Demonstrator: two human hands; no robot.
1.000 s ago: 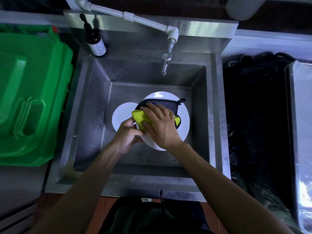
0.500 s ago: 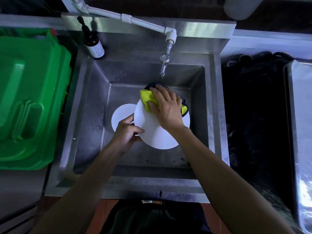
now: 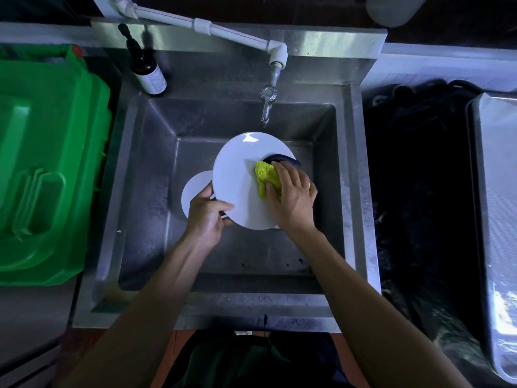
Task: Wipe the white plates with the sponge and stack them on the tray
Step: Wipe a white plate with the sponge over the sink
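Observation:
A white plate [image 3: 237, 177] is held tilted over the steel sink [image 3: 140, 191]. My left hand [image 3: 205, 215] grips its lower left rim. My right hand [image 3: 292, 198] presses a yellow sponge [image 3: 265, 175] with a dark backing against the plate's right side. A second white plate [image 3: 195, 189] lies on the sink bottom, partly hidden behind the held plate and my left hand.
A tap [image 3: 268, 103] hangs above the plate from a white pipe [image 3: 201, 25]. A dark pump bottle [image 3: 147, 70] stands at the sink's back left corner. A green plastic bin [image 3: 47, 169] sits left. A metal tray [image 3: 498, 219] lies far right, beyond dark bags [image 3: 419, 191].
My right hand has swept the sponge from the plate's upper edge down to its right side. The plate's white face is now more uncovered and tilted up toward the tap.

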